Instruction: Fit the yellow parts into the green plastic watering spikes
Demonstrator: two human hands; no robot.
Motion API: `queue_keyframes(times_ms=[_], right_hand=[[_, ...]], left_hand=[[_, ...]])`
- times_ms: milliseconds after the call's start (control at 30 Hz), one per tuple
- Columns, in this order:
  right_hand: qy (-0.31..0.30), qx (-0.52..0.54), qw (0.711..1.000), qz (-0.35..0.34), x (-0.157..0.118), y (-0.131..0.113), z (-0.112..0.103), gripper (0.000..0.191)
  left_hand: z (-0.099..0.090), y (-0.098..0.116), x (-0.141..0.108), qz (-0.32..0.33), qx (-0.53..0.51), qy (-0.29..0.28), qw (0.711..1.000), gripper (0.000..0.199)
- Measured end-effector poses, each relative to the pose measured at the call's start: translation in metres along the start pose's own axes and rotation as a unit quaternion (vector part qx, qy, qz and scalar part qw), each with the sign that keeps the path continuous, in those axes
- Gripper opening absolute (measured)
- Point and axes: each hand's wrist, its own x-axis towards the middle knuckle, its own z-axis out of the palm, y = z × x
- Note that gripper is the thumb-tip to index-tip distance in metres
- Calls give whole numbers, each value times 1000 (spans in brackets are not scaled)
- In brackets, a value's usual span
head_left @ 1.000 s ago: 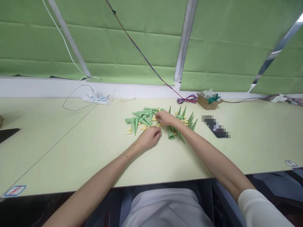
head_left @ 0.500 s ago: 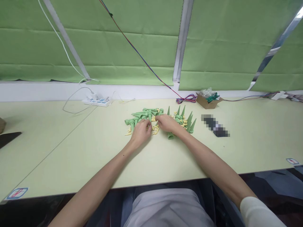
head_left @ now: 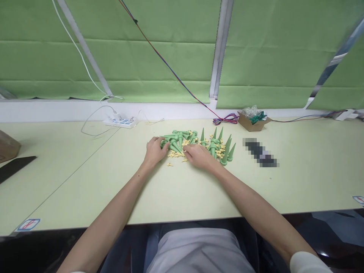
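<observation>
A pile of green plastic spikes, with cone-shaped points and round collars, lies on the table. At the pile's left end, my left hand curls its fingers and thumb around a green spike, mostly covered by the fingers. Small yellow plastic pieces are scattered in front of the pile. Over them, my right hand is closed in a pinch, and what its fingertips hold is too small to make out. To its right, several green spikes stand point up among more yellow pieces.
Behind lie a power strip, a coil of red and blue wire and an open cardboard box with plastic wrap. A blurred dark object is on the right. A brown object stands far left.
My left hand has moved left, away from my right hand, to the pile's left end. My right hand has come slightly nearer to me. The view has shifted a little.
</observation>
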Motion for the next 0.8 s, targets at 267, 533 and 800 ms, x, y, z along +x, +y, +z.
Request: queue_keyframes(times_ms=[267,533,800], right_hand=[[5,4,1000,-30,-2,-7,5,22],[-7,5,1000,-27,-3,-14,7,26],[-18,21,998,-48,-4,-28,9,24]], left_hand=[[3,1,-3,-12,44,-36,998,42],[-9,19,-9,-64,112,-52,990,47],[-8,12,38,17,161,-166,973,62]])
